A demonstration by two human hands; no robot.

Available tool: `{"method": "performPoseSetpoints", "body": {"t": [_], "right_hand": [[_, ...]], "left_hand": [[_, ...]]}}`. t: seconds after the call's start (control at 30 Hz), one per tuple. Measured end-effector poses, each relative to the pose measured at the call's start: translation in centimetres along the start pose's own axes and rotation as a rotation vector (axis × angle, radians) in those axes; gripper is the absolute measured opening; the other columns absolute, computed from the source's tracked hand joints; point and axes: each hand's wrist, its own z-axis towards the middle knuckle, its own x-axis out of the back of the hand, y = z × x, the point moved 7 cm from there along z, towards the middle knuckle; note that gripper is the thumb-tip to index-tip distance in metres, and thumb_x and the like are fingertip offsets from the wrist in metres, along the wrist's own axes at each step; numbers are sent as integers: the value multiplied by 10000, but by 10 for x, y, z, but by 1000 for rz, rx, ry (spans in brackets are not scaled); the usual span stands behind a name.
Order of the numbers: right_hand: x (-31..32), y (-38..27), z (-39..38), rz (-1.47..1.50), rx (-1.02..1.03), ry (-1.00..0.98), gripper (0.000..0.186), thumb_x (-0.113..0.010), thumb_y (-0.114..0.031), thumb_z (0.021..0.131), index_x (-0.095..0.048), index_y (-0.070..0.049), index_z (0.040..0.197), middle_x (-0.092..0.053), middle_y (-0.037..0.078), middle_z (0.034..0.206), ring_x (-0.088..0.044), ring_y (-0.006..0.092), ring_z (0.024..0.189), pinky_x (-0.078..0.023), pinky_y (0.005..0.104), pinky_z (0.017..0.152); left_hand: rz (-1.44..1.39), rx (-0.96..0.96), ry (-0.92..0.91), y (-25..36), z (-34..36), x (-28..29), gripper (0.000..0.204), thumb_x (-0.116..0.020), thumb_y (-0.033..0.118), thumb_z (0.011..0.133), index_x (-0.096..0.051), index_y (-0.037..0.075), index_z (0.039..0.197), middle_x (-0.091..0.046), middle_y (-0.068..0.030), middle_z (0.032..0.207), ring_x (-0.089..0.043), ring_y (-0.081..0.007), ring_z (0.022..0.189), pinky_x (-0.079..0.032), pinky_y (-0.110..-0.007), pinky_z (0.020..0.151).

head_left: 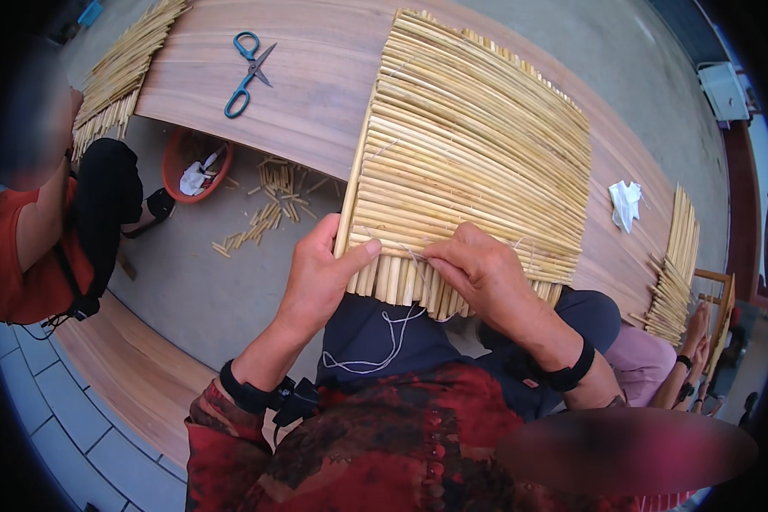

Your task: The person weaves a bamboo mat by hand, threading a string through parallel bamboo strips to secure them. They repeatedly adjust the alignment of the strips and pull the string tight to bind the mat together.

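A woven mat of straight pale reed sticks (478, 154) rests across my lap and the table edge, a shorter row of upright sticks (392, 277) along its lower end. My left hand (320, 277) grips the mat's lower left corner beside a long edge stick, thumb pressed on the front. My right hand (478, 273) has thumb and forefinger pinched on thin white string (418, 256) at the lower row. Loops of that string (371, 367) hang over my dark trousers. Blue-handled scissors (239, 98) lie open on the wooden table (196, 60), left of the mat.
A co-worker (34, 239) sits left beside stick bundles (124, 64); another's hands (695, 333) are at right near more sticks (678, 247). An orange basin (183, 192) and offcuts (277, 188) are on the floor. White paper (625, 205) lies on the table.
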Motion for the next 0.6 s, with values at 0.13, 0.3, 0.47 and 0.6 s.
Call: {"method": "performPoseSetpoints", "body": {"t": [0.13, 0.3, 0.47, 0.6], "right_hand": [[0, 0, 6, 35, 29, -19, 154, -702, -77, 861, -706, -85, 1015, -549, 106, 772, -587, 281, 718, -462, 373, 625], [0, 0, 13, 8, 34, -89, 165, -698, -72, 864, -708, -87, 1028, -551, 101, 773, -592, 283, 725, -469, 372, 636], [0, 0, 15, 24, 22, -127, 172, -692, -66, 868, -708, -86, 1039, -558, 99, 779, -599, 277, 741, -474, 362, 649], [-3, 7, 14, 86, 0, -133, 154, -680, -74, 885, -705, -75, 1037, -586, 96, 820, -610, 255, 761, -478, 339, 659]], "left_hand": [[-20, 7, -11, 1, 3, 1, 335, -673, 114, 911, -569, -34, 1193, -665, -76, 1056, -615, -89, 925, -507, -253, 812], [-28, 8, 10, 3, 3, 1, 277, -668, 86, 904, -580, -41, 1133, -672, -76, 1026, -619, -88, 905, -520, -260, 797], [10, 9, -2, 1, 4, 2, 324, -670, 117, 915, -573, -29, 1187, -665, -77, 1054, -619, -90, 914, -511, -252, 802], [51, 33, -18, 0, 5, 3, 342, -657, 121, 924, -551, -34, 1209, -656, -86, 1081, -620, -102, 936, -513, -262, 817]]}}
